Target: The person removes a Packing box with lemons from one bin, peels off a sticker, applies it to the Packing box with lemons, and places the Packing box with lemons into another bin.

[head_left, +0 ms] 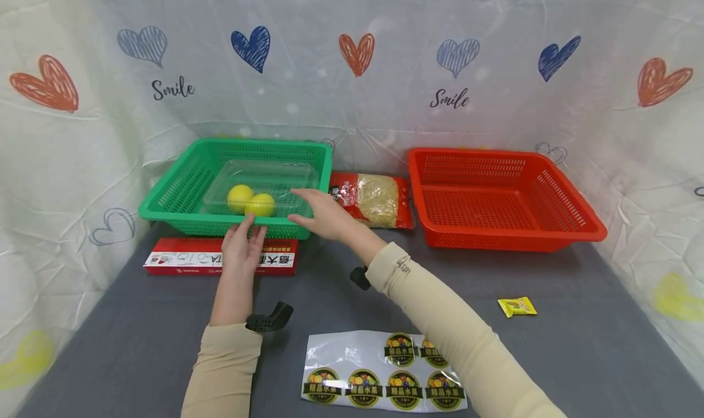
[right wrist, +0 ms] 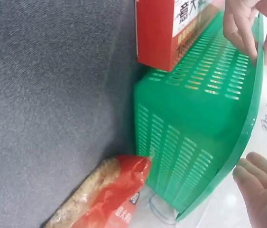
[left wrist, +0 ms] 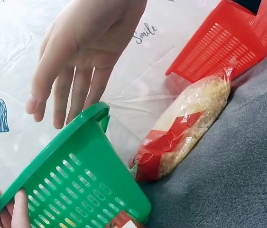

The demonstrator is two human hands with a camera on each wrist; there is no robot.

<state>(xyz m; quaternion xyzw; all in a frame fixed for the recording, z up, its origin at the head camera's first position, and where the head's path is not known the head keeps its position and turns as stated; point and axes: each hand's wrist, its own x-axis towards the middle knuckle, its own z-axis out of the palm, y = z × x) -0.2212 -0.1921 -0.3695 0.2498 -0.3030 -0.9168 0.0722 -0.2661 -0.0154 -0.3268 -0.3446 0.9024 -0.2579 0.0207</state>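
Note:
My left hand (head_left: 240, 245) holds the front rim of a green plastic basket (head_left: 189, 225), its fingers on the outer wall and its thumb at the top edge. Inside the basket lies a clear plastic box (head_left: 286, 168). Two round yellow fruits (head_left: 239, 198) sit side by side where that box is, just beyond the left fingertips. My right hand (head_left: 324, 215) hovers at the basket's right front corner with fingers spread and nothing in them. In the right wrist view, the right hand (right wrist: 263, 187) has its fingertips right at the rim.
A red and white carton (head_left: 184, 256) lies in front of the green basket. The red bag of pasta (head_left: 379, 201) rests between it and a red basket (head_left: 508, 238). A sheet of round stickers (head_left: 352, 360) is near the front, partly under the right sleeve; a yellow packet (head_left: 517, 307) lies right.

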